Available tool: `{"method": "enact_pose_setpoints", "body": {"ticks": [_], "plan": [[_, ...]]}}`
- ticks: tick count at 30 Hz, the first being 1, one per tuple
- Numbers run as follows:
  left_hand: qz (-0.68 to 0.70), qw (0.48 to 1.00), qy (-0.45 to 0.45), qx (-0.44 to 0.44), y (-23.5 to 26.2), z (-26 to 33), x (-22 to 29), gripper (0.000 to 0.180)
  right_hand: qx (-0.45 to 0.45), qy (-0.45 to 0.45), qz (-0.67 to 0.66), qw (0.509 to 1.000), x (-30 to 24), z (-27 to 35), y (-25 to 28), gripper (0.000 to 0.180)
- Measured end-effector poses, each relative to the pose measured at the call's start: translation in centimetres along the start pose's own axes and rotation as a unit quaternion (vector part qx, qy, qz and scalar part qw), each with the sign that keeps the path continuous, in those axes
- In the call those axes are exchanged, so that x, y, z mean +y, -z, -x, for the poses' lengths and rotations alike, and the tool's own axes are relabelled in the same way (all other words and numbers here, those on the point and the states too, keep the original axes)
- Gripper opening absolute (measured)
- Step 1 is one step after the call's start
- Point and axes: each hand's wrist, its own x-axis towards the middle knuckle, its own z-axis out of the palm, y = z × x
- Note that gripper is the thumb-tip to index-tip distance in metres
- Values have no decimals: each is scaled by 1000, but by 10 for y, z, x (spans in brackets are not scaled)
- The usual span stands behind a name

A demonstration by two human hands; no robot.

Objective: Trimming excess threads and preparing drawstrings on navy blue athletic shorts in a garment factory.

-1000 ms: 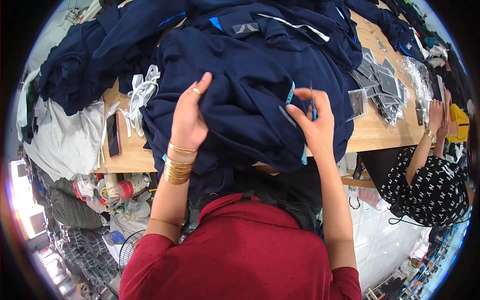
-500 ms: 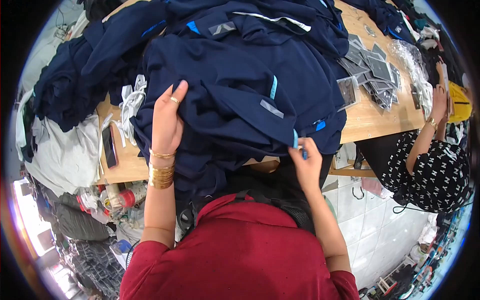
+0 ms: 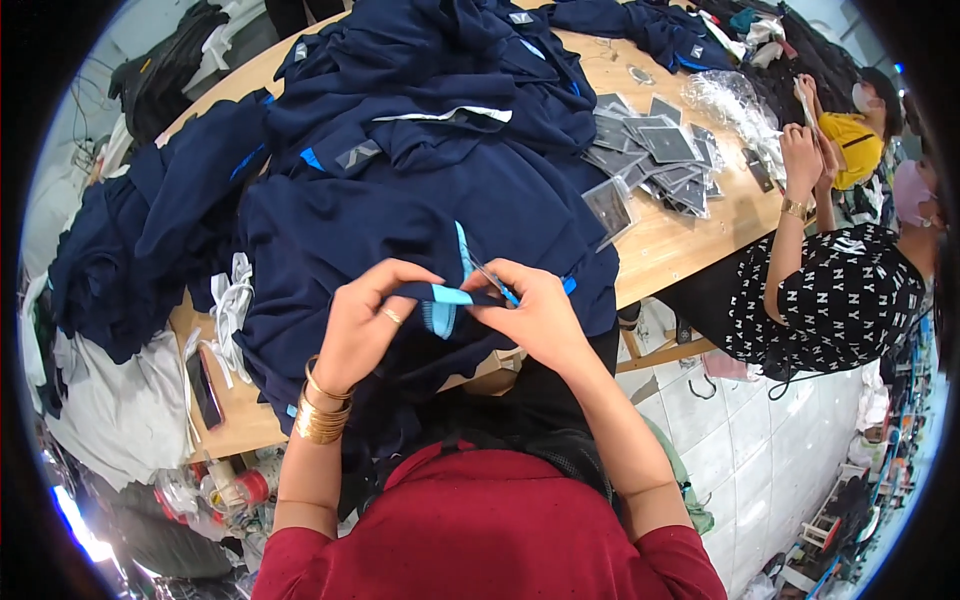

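A navy garment [image 3: 330,225] with light blue trim is spread over the near edge of the table. My left hand [image 3: 358,325], with a ring and gold bangles, is closed on the garment's edge. Between my hands that edge is stretched, showing a light blue strip [image 3: 452,296] across it. My right hand [image 3: 545,318] pinches the other end of the edge. Small blue-handled thread snips [image 3: 512,297] are also tucked in the right hand, their thin metal blades pointing up and left. Part of the snips is hidden by my fingers.
More navy garments [image 3: 420,60] are heaped at the back and left. Flat grey packets [image 3: 665,145] lie to the right, by crumpled clear plastic [image 3: 722,95]. A phone [image 3: 205,390] and white ties [image 3: 232,310] lie at left. Two co-workers sit at right, one in a patterned black shirt [image 3: 840,295].
My hands have come together from far apart, the right one moving left. The garment's trimmed edge is now lifted and held between them. The view has shifted, showing more of the co-workers.
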Motion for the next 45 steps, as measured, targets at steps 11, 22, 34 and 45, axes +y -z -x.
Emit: {"method": "enact_pose_setpoints", "body": {"ticks": [11,22,34,45], "plan": [[210,968,66,124,27,26,-14,25,49,-203,-356,911,2,5,15,10],[162,984,57,56,39,50,-2,23,88,-173,-344,919,-26,16,-5,9],[142,989,32,-11,26,50,0,26,88,-152,-349,920,-38,23,-14,9],[292,949,120,-19,13,42,7,19,105,-161,-339,921,-23,29,-8,8]]}}
